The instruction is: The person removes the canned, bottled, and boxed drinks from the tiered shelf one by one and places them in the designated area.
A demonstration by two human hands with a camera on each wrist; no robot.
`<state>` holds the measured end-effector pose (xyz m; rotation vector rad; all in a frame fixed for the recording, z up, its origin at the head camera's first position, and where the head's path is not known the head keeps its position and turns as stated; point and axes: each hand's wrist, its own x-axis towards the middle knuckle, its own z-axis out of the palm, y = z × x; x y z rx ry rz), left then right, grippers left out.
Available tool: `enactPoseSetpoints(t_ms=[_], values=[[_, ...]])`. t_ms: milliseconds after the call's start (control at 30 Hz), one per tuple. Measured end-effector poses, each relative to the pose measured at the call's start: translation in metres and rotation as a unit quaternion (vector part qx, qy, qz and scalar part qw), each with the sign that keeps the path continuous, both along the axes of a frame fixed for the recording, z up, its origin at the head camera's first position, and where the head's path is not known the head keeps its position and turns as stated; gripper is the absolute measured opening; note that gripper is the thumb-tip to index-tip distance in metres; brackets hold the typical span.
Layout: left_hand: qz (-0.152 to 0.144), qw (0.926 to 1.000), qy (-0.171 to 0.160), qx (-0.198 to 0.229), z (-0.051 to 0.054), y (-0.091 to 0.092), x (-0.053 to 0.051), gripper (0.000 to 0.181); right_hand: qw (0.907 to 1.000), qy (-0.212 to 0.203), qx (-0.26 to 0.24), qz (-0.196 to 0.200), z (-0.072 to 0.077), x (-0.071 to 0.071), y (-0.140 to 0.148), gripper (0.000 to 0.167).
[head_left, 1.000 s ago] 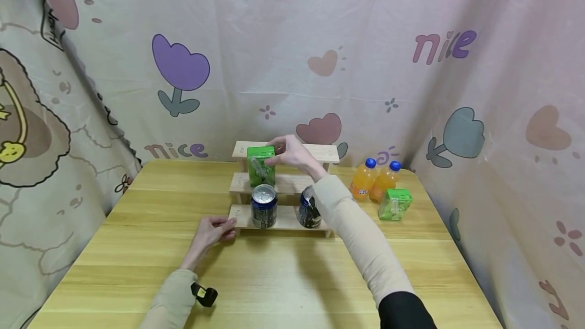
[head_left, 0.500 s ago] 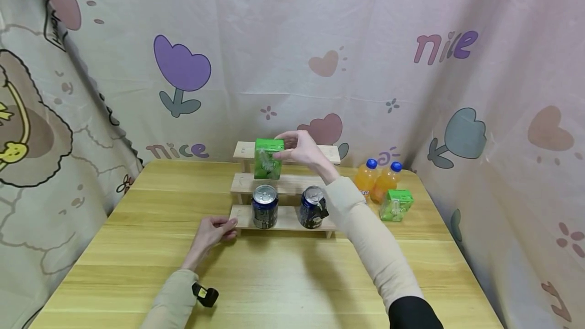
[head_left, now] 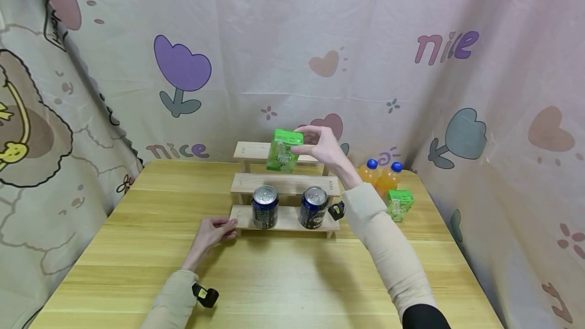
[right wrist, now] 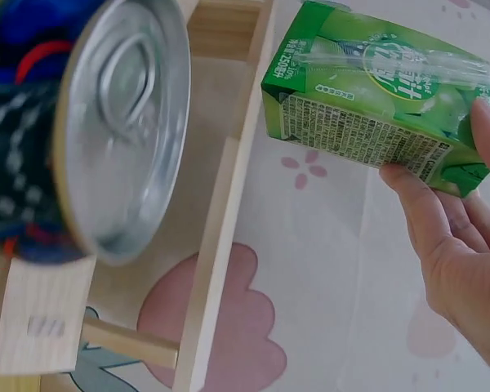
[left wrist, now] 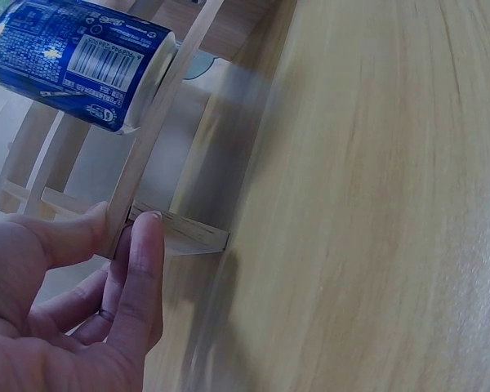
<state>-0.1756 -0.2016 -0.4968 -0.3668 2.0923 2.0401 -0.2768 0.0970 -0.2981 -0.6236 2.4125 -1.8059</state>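
Observation:
A green juice box (head_left: pixel 283 151) is held up in front of the top tier of a three-tier wooden shelf (head_left: pixel 283 183). My right hand (head_left: pixel 326 146) grips the box between thumb and fingers from its right side; in the right wrist view the juice box (right wrist: pixel 376 94) tilts, a straw on its face. With thumb and fingers my left hand (head_left: pixel 214 232) pinches the left end of the lowest tier, also plain for the left hand (left wrist: pixel 98 302) in its wrist view. Two dark blue cans, a left can (head_left: pixel 264 207) and a right can (head_left: pixel 313 208), stand on that tier.
Right of the shelf stand two orange-drink bottles with blue caps, one bottle (head_left: pixel 387 179) partly behind the right sleeve. Another green juice box (head_left: pixel 399 204) is in front of them. A patterned curtain (head_left: pixel 274 65) hangs behind the wooden table (head_left: pixel 151 207).
My right hand has lifted the juice box from around the middle tier, moving it up and to the right, and the box now tilts. The left hand stays at the shelf's end.

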Motion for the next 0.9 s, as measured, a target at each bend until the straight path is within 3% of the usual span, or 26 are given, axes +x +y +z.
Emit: enactPoseSetpoints(t_ms=[433,900], values=[[-0.003,0.9999,0.002,-0.015,-0.002,-0.001,0.001,0.039,0.9978,-0.005,0.003,-0.065,0.006,0.018,0.046,0.048],[-0.003,0.9999,0.002,-0.015,-0.002,0.000,0.000,0.040,0.9941,-0.003,0.006,-0.108,-0.010,0.031,0.104,0.049]])
